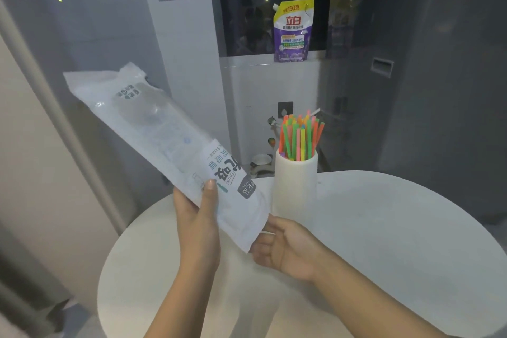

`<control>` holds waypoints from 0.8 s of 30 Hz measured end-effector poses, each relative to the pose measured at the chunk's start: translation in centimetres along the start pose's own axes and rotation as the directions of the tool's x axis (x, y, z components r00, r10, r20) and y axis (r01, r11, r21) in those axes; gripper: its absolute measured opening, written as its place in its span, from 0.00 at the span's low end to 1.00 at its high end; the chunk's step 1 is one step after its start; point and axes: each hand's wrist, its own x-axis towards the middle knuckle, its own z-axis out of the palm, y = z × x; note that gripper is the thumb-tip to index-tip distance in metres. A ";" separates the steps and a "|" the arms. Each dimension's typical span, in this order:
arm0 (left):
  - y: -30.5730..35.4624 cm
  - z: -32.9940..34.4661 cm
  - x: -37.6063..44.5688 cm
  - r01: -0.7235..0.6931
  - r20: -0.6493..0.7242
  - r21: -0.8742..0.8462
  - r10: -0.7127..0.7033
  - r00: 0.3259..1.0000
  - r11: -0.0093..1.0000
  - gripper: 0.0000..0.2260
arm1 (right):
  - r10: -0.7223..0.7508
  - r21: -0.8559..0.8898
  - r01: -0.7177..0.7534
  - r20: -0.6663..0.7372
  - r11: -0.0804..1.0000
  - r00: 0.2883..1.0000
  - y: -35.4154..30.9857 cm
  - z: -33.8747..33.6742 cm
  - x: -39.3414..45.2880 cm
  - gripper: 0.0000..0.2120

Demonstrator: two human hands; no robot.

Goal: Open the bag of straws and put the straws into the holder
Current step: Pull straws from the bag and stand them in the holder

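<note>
Our two bare forearms reach up from the bottom edge over a round, smooth white table. We grip the bag with our left hand, thumb pressed flat on its printed front and the fingers hidden behind it. Our right hand sits at the bag's lower corner, palm turned up; its fingertips are behind the plastic, so we cannot tell whether they pinch the corner or only touch it.

We hold the bag tilted in the air, its far end up and to the left, above the table's left side and just beside the holder. It is one long, flat pouch of thin, crinkled, cloudy plastic. Its label reads upside down to us: "Straw" and "Drink" are legible among larger Chinese characters.

One holder stands on the table, a plain matte white cylinder. It carries a dense bunch of straws in orange, green, pink and yellow, too many to count, all upright or slightly splayed.

On the window ledge behind, one glossy purple refill pouch with a corner spout stands upright, printed "150克" and "立白".
</note>
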 end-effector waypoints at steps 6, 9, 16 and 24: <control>-0.2 -0.3 0.2 0.033 0.003 0.011 -0.033 0.999 0.999 0.16 | -0.025 -0.016 0.026 0.020 1.000 0.999 0.3 -0.2 0.3 0.12; -0.1 -0.6 0.3 -0.010 -0.024 0.065 0.012 1.000 0.998 0.12 | -0.009 0.056 0.007 0.035 0.998 0.999 0.4 -0.3 0.5 0.19; 0.5 0.0 -0.5 -0.183 -0.012 0.172 0.187 0.982 0.968 0.13 | 0.021 0.190 -0.045 0.128 0.981 0.992 0.7 0.4 0.3 0.23; -0.5 0.1 0.0 -0.144 -0.120 0.177 0.166 0.979 0.974 0.11 | -0.053 0.208 0.052 0.001 0.977 0.999 1.8 0.4 1.1 0.15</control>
